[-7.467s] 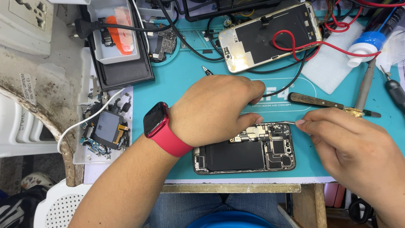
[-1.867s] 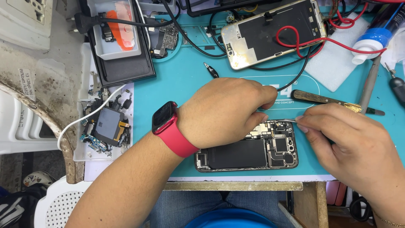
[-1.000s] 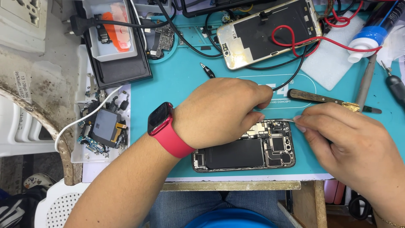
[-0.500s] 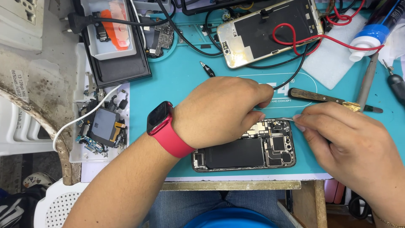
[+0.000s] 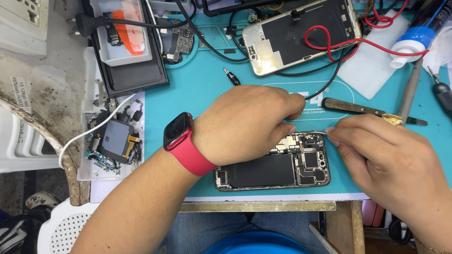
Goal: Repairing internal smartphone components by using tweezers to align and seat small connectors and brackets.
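Observation:
An opened phone (image 5: 278, 169), with its dark battery and circuit boards showing, lies on the teal mat (image 5: 197, 99) near the front edge. My left hand (image 5: 245, 124), with a red-strapped watch (image 5: 181, 138) on the wrist, lies curled over the phone's upper left part and holds it down. My right hand (image 5: 381, 155) is just right of the phone. It pinches a thin metal tool (image 5: 316, 132) whose tip points left over the phone's top edge, toward my left fingertips. What sits under my left fingers is hidden.
A second opened phone (image 5: 301, 35) with red and black leads lies at the back. A wooden-handled blade (image 5: 362, 109), a screwdriver (image 5: 440, 91) and a blue-capped bottle (image 5: 416, 40) are on the right. A black tray (image 5: 127, 51) and a white parts tray (image 5: 110, 141) stand on the left.
Both hands stay over the opened phone in nearly the same pose. My right hand with the thin tool has shifted only slightly, and the view has moved a little.

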